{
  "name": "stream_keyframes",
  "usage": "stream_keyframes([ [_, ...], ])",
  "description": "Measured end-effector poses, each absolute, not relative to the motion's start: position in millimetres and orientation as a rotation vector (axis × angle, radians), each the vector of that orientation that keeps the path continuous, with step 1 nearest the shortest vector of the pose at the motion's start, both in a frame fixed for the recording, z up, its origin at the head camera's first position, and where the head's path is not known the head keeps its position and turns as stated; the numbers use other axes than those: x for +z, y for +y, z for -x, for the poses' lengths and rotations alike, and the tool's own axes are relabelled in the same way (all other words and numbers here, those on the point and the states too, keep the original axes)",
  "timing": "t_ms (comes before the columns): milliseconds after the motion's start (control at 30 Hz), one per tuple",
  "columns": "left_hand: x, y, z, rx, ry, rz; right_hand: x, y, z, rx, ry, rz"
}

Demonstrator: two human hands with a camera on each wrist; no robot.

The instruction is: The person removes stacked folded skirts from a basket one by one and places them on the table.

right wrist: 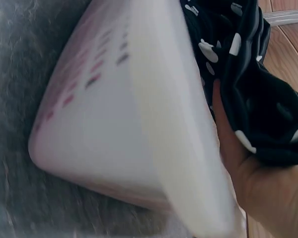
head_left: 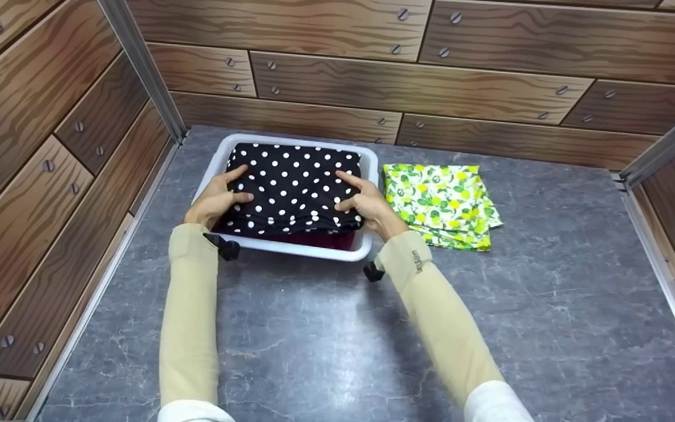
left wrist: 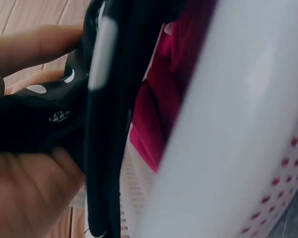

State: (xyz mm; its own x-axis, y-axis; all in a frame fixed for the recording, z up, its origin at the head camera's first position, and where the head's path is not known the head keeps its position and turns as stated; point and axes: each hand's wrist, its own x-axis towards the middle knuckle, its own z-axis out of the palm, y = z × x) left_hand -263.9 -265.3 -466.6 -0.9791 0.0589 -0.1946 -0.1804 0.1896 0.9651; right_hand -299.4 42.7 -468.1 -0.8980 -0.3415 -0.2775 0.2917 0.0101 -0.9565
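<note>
A folded black cloth with white polka dots (head_left: 293, 181) lies at the top of a white plastic basket (head_left: 308, 252). My left hand (head_left: 215, 198) grips the cloth's left side, and the left wrist view shows fabric between its thumb and fingers. On the opposite side my right hand (head_left: 370, 205) holds the cloth's right edge, with a fold of it (right wrist: 273, 114) resting in the grip. Under the polka-dot cloth, dark red fabric (left wrist: 156, 119) shows inside the basket; most of it is hidden.
To the right of the basket lies a folded cloth with a yellow lemon and green leaf print (head_left: 440, 202). The grey marbled floor (head_left: 314, 334) is bounded by wood-patterned walls (head_left: 326, 76) at the back and sides. Small holes (left wrist: 285, 163) pierce the basket's wall.
</note>
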Motion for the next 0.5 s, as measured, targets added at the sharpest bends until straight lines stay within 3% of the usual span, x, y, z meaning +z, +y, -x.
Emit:
stream_keyframes([
  [500,-463.8,-238.1,257.6,1.885,2.424,-0.030,-451.3,83.0,296.2,-2.034,1.770,0.100],
])
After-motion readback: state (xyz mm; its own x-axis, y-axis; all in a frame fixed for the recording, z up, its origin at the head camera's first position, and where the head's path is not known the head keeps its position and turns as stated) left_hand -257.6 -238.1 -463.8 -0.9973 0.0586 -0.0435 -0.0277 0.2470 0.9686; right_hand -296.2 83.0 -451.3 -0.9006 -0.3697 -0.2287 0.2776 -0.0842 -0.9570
